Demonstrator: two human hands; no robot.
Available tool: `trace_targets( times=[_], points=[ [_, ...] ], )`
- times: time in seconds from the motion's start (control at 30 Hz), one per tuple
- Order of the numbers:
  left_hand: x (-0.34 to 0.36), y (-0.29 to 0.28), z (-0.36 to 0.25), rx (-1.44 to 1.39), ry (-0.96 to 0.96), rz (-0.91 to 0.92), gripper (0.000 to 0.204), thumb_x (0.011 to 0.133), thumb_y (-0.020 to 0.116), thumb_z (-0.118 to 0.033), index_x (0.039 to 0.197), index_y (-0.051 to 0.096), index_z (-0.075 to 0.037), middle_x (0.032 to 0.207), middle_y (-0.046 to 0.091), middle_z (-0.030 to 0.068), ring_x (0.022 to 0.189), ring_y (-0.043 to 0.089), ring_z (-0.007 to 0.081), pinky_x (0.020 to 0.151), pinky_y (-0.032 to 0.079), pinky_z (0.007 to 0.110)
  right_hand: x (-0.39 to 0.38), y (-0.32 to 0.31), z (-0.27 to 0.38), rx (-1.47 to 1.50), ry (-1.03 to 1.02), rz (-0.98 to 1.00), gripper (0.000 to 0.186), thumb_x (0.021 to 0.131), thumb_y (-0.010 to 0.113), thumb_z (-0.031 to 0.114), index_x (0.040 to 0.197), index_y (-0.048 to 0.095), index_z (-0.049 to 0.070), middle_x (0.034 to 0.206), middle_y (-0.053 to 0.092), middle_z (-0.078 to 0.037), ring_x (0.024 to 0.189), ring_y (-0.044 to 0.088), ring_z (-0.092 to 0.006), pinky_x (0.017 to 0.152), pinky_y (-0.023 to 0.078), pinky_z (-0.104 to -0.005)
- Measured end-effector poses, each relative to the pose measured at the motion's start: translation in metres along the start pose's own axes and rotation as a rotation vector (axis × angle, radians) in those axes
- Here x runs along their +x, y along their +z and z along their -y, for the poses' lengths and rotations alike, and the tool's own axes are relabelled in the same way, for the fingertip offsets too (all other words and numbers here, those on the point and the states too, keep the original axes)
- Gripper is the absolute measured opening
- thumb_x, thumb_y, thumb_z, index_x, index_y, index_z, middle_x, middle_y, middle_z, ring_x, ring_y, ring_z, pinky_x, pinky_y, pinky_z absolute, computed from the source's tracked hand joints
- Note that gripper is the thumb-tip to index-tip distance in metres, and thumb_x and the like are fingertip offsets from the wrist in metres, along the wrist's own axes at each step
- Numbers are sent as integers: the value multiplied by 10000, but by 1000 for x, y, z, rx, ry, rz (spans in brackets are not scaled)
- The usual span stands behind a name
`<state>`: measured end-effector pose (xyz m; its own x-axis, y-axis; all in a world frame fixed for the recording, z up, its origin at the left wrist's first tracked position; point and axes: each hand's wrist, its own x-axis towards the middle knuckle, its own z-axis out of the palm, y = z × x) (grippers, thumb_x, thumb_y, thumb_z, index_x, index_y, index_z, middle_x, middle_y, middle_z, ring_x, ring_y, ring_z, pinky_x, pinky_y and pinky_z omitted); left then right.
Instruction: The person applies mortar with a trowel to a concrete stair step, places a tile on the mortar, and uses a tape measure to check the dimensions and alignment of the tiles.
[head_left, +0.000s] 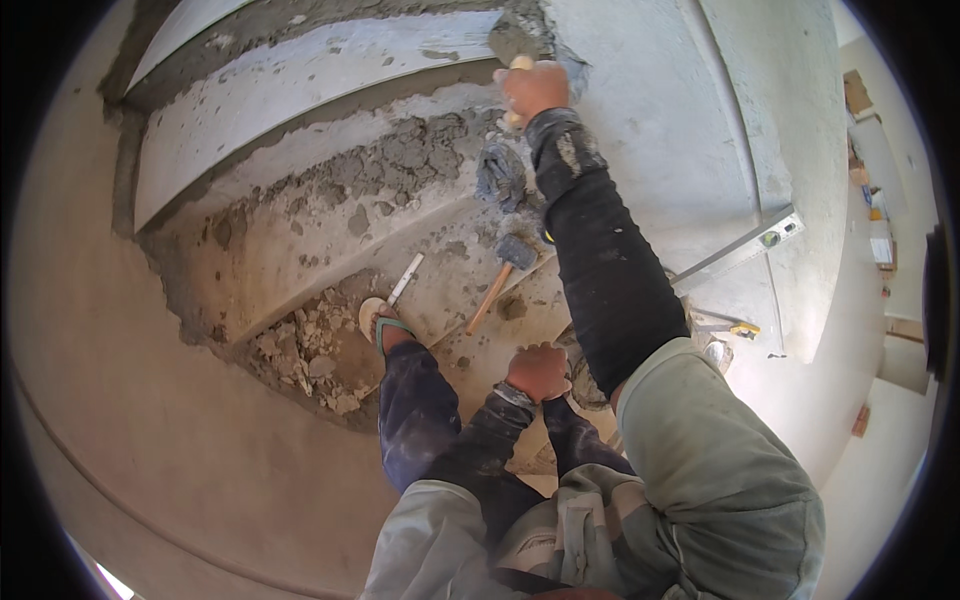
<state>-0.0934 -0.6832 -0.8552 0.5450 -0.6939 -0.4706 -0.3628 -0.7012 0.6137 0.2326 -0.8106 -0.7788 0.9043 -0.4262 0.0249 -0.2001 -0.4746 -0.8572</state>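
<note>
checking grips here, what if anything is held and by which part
The right hand grips a tool by its pale handle; nothing shows held in the left hand.

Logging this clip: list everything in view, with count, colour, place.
Steps: several, whitish, upper left
Mortar: many patches, grey, on steps
Wooden-handled tool: one, tan, top centre
Crumpled wad: one, grey, below that tool
Hammer: one, black and brown, centre
Sandal: one visible, pale and green, centre left
Stick: one, white, beside sandal
Rubble: many pieces, grey, left of sandal
Level: one, silvery, right
Small tool: one, partly yellow, below level
Boxes: several, brown and white, far right
Wall: one, beige, left
Trousers: one pair, dark blue, lower centre
Sleeves: two, black and grey, centre and below
Left grip: one, black cuff, over trousers
Right grip: one, black cuff, around tool's handle
</note>
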Motion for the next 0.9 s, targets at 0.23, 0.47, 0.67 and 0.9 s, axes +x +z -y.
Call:
trace_targets(
  times=[0.23,0.47,0.67,0.9],
  points=[
    [-12,-10,3,-13,-35,-39,446,717,710,-378,1012,634,-52,1004,626,186,960,621,357,846,475,470,-49,1,13,-291,38,-90,403,758,615,264,1028,616,-34,1053,642,-243,970,624,-405,846,501,-463],
    [-4,13,17,-21,107,10,403,718,708,-381,933,666,-42,991,637,218,962,614,378,798,502,462,-61,-31,-15,-492,-141,70,383,761,686,296,985,638,-11,992,638,-252,884,612,-409,762,487,-462],
    [-5,-12,8,-46,-21,48,362,684,738,-319,932,652,-69,957,636,177,895,626,368,820,467,486,-108,-113,-73,-329,-542,-140,377,719,691,279,934,621,-22,927,635,-225,855,592,-432,770,474,-496],
    [9,-13,0,-7,-41,168,379,721,718,-339,964,644,-58,1002,625,181,950,612,364,852,452,488,-297,-240,-156,-438,-256,128,577,781,694,121,1309,499,-9,1057,611,-199,863,590,-349,769,489,-406]
  ],
)
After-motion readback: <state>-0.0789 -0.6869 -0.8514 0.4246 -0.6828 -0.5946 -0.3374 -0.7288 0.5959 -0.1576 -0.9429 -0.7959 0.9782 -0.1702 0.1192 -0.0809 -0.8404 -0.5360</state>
